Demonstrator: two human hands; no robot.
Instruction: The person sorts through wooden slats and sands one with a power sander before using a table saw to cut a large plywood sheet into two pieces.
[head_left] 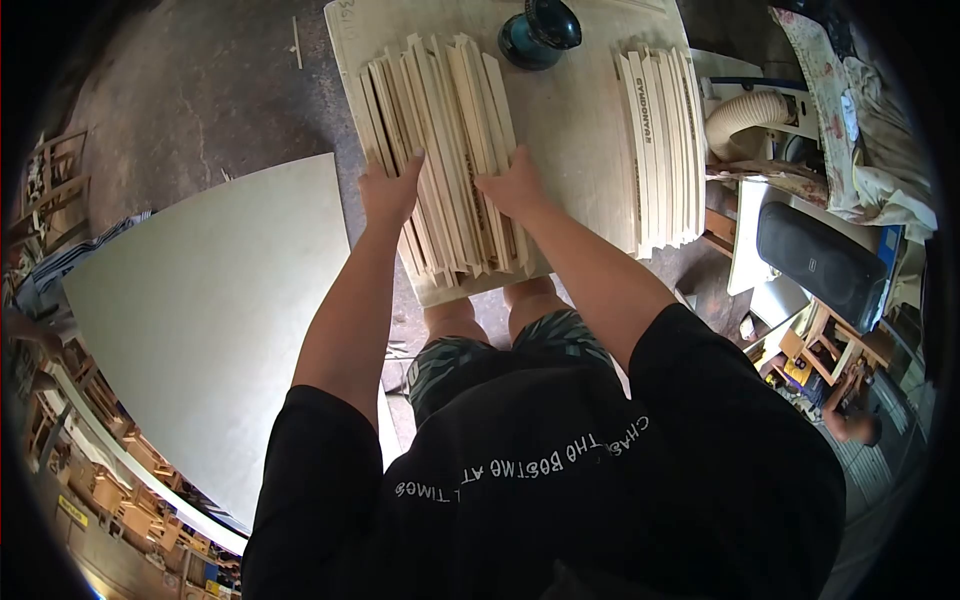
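A loose bundle of thin wooden strips (450, 150) lies lengthwise on the left part of a pale wooden board (575, 130). My left hand (392, 192) grips the bundle's left side, its thumb over the top. From the right side my right hand (515, 185) presses on the same bundle, thumb and fingers around its edge. Some strips sit unevenly, with staggered ends. A second stack of strips (662, 150), with dark lettering on one, lies along the board's right edge, apart from my hands. A dark teal power sander (538, 38) stands at the board's far edge between the stacks.
A large pale panel (220, 300) is at the left. On the right are a ribbed hose (745, 120), crumpled cloth (870, 140) and a black speaker (820, 262). Another person (850, 420) is at the lower right, among wooden pieces.
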